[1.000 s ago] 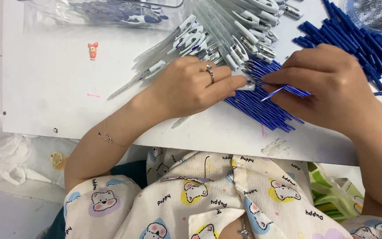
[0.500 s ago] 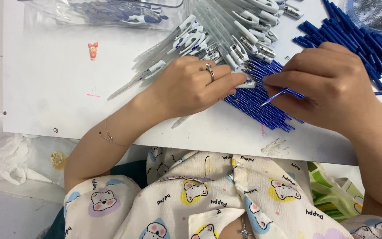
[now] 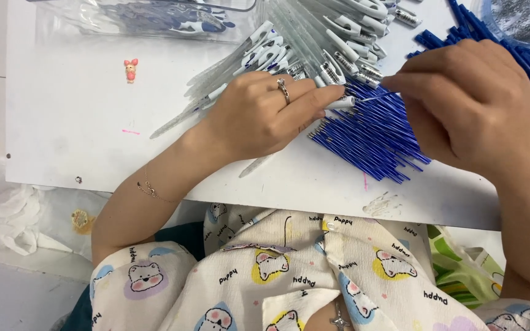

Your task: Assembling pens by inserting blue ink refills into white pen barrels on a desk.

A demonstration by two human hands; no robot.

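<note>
A: Head view. Left hand (image 3: pixel 259 116) grips a white plastic pen barrel (image 3: pixel 338 103), thumb and forefinger pinched near its open end, other fingers curled under. Ring on one finger.

B: Right?

A: Right hand (image 3: pixel 467 104) pinches a thin blue refill (image 3: pixel 376 96) between the fingertips, its tip right at the barrel's mouth. Whether it's inside or just touching, can't tell.

B: Stock?

A: Blue refills (image 3: pixel 369 138) in a loose fan under both hands: thin, straight, glossy tubes. Pen barrels (image 3: pixel 314 37) heaped behind, smooth white and clear plastic with clips and metal springs showing. More dark blue sticks (image 3: pixel 492 34) far right, partly behind the right hand.

B: Surface?

A: Flat white table (image 3: pixel 81 129), matte, scuffed, small pink marks. A tiny pink figure sticker (image 3: pixel 130 69) at left. Clear plastic bag (image 3: pixel 148 18) of pen parts along the far edge. Round blue-rimmed tub (image 3: pixel 522 18) of small metal bits in the top right corner.

B: Below the edge?

A: Crinkled cream shirt with cartoon bear print. White plastic bag (image 3: pixel 7 220) on the floor left, green one (image 3: pixel 467 270) right.
</note>
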